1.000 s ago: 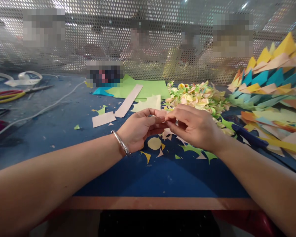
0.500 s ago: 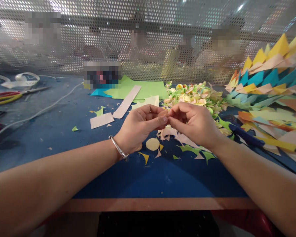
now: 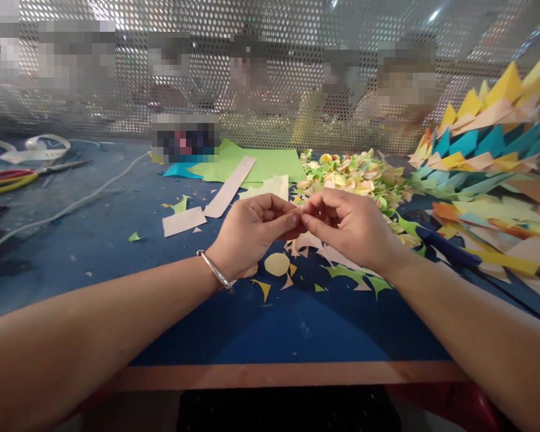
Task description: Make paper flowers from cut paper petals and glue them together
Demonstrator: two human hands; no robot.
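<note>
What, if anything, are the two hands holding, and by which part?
The left hand and right hand seem to pinch a small pale scrap between fingertips; it is mostly hidden, so which part cannot be told.

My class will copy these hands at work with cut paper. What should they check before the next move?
- Left hand and right hand meeting at the fingertips: ok.
- Small piece properly folded: cannot tell, fingers mostly cover it.
- Round pale-yellow piece uncovered: ok.
- Area around it free of scraps: not ok, a yellow scrap lies close by.
- Scissors away from both hands: ok, far left.
</note>
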